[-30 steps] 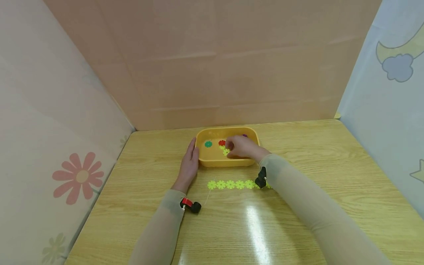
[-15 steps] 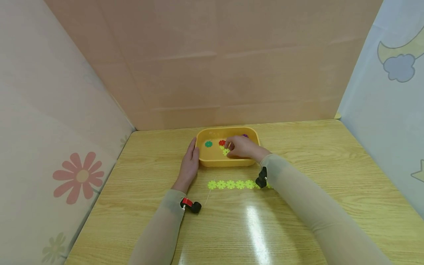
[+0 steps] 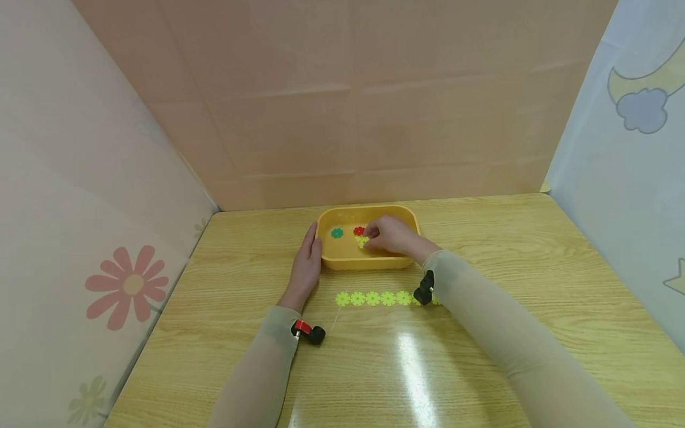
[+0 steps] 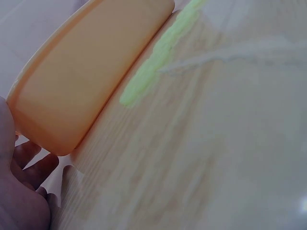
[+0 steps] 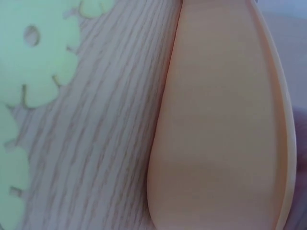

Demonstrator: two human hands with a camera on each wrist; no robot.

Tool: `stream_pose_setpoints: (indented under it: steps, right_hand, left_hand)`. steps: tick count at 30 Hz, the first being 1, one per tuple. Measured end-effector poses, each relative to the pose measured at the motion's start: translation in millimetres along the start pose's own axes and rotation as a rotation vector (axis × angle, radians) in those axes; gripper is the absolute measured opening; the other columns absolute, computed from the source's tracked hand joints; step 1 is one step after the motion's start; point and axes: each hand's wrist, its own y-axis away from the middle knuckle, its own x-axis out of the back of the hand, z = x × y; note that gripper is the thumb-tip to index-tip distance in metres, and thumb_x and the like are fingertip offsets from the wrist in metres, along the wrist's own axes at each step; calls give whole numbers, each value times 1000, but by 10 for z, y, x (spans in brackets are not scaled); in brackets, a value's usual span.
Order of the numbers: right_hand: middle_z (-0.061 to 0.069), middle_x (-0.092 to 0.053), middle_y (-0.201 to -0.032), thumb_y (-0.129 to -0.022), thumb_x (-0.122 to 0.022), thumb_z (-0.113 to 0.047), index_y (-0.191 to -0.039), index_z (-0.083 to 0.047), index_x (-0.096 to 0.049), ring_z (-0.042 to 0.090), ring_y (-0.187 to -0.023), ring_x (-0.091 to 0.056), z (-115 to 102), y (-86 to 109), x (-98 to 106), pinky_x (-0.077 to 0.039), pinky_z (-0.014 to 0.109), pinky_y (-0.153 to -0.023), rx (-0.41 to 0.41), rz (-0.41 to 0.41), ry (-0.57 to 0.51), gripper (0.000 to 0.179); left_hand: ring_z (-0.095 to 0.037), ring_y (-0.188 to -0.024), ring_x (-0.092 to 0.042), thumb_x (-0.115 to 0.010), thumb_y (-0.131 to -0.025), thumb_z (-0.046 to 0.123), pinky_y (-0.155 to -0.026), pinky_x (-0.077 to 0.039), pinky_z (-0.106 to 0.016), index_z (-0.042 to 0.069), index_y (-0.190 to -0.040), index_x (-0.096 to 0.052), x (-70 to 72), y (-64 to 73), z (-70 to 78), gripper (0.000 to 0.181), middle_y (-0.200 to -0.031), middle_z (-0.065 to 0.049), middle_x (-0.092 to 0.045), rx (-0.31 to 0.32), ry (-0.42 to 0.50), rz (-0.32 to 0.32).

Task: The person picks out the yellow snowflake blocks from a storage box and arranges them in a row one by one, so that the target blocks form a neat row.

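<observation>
A shallow orange-yellow plastic tray (image 3: 364,263) stands toward the back of the table. My left hand (image 3: 305,264) rests along its left side with fingers extended; in the left wrist view the thumb is at the rim and fingers (image 4: 41,167) show by the lower corner. My right hand (image 3: 393,234) reaches over the tray's right front edge, fingers curled, and pinches a yellow flower-shaped disc (image 3: 362,242) at its fingertips. That disc overlaps another yellow one. A red disc (image 3: 359,230) lies just behind, and a green disc (image 3: 336,233) lies farther left.
In front of the tray runs a straight row of several yellow flower-shaped discs (image 3: 372,298) on the wooden table (image 3: 241,255); its right end is hidden by the right wrist. Black wrist mounts sit on both sleeves. Walls (image 3: 342,107) enclose the back and both sides.
My right hand has shifted slightly up in the head view, and the yellow disc at its fingertips has moved a little back and left. A purple disc is now hidden. The left hand has stayed put.
</observation>
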Motion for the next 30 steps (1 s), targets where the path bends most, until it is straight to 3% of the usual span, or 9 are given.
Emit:
stream_pose_setpoints:
  steps: [7, 18, 30]
  right_hand:
    - [7, -79, -113, -100, -86, -24, -129, -4, -80, 25, -103, -70, -20, 70, 30, -59, 44, -94, -20, 76, -73, 36]
    - [0, -77, -103, -99, -88, -22, -124, -9, -82, 20, -93, -68, -113, 289, 152, -57, 40, -84, 85, 183, -84, 29]
    - [-2, -74, -100, -98, -88, -22, -125, -10, -81, 19, -89, -66, -182, 671, 300, -56, 39, -77, 122, 207, -100, 30]
  left_hand:
    - [-24, -167, -22, -34, -122, 38, -135, -21, -49, 23, -179, -24, -14, -9, -7, 59, -182, 1, -26, -2, -10, -4]
    - [-24, -167, -21, -33, -122, 41, -135, -21, -49, 24, -179, -24, -26, -7, 5, 59, -182, 2, -25, -10, -6, -9]
    - [-22, -167, -22, -34, -122, 43, -135, -21, -48, 28, -178, -24, -33, -21, 0, 59, -181, 4, -26, 0, -6, -4]
